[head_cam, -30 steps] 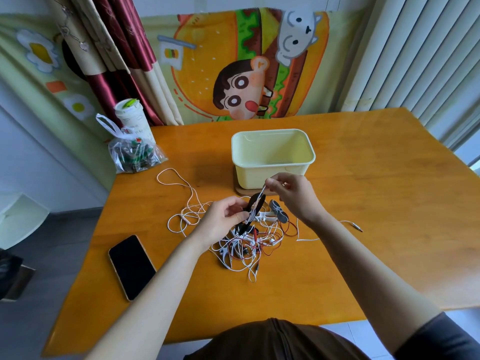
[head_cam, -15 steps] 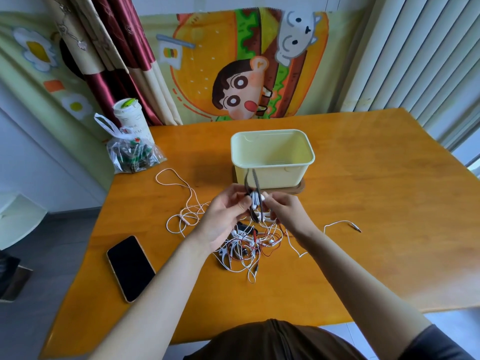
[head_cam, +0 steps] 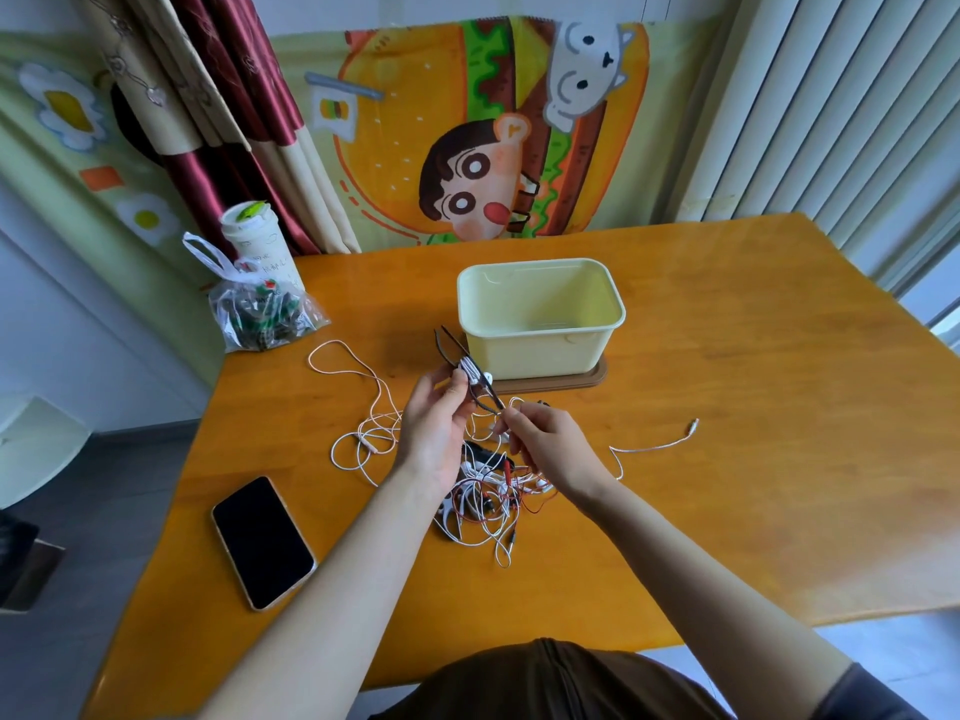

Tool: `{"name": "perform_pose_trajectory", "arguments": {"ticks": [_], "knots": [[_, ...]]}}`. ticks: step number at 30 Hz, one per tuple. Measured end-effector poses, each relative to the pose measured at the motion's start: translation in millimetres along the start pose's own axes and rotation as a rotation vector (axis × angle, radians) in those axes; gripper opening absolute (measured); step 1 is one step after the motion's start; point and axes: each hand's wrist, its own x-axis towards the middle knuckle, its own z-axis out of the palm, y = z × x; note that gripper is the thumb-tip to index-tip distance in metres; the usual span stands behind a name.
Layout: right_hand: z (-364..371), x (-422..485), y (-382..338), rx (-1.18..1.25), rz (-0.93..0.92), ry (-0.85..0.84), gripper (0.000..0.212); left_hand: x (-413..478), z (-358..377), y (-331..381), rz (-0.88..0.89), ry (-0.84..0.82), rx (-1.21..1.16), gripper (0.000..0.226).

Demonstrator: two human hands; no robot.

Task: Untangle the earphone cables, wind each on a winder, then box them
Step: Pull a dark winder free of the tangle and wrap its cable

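Dark plastic up in the air: a slim winder [head_cam: 470, 370] with white cable wrapped round its middle, held tilted above the counter [head_cam: 727, 407], its upper end near the near-left corner of the pale yellow box [head_cam: 540, 350]. The left hand [head_cam: 434, 439] grips it from the left, thumb and curled fingers closed on it. The right hand [head_cam: 553, 452] pinches the lower tip with fingers bunched tight, though whether a strand of cable is in that pinch too, I can't make out. Right beneath both hands lies the tangle [head_cam: 485, 498] of white, red and black earphone cables, flat on the counter. One white loop [head_cam: 353, 363] trails off left, and a plug end [head_cam: 693, 423] lies out to the right. The box stands open-topped on a brown tray [head_cam: 597, 376]. A phone [head_cam: 262, 543] lies close to the left edge, and a plastic bag [head_cam: 260, 317] sits at the far-left corner. A wide stretch of wood runs from the box to the right edge.
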Motion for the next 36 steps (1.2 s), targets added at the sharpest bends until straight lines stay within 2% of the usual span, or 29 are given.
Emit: {"name": "perform_pose_trajectory", "arguments": {"ticks": [3, 8, 13, 20, 24, 27, 32, 36], "knots": [[0, -2, -1, -0.072, -0.045, -0.014, 0.031, 2, -7, -4, 0.109, 0.052, 0.248, 0.009], [-3, -6, -8, -0.201, -0.118, -0.035, 0.028, 5, -17, -8, 0.337, 0.035, 0.767, 0.012], [-25, 1, -23, -0.229, -0.148, 0.031, 0.022, 12, -36, -10, 0.385, -0.075, 1.020, 0.012], [-46, 14, -35, -0.234, -0.170, 0.097, 0.021, -1, -35, 0, 0.303, -0.250, 0.937, 0.015], [-48, 19, -41, -0.245, -0.166, 0.122, 0.020, -14, -27, 11, 0.151, -0.369, 0.731, 0.017], [-50, 20, -42, -0.222, -0.172, 0.133, 0.019, -17, -25, 14, 0.055, -0.416, 0.663, 0.013], [-44, 19, -36, -0.073, -0.147, 0.112, 0.025, -21, -14, 23, -0.092, -0.460, 0.282, 0.019], [-26, 11, -23, 0.057, -0.053, 0.057, 0.028, -20, -5, 25, -0.099, -0.430, 0.071, 0.021]]}}
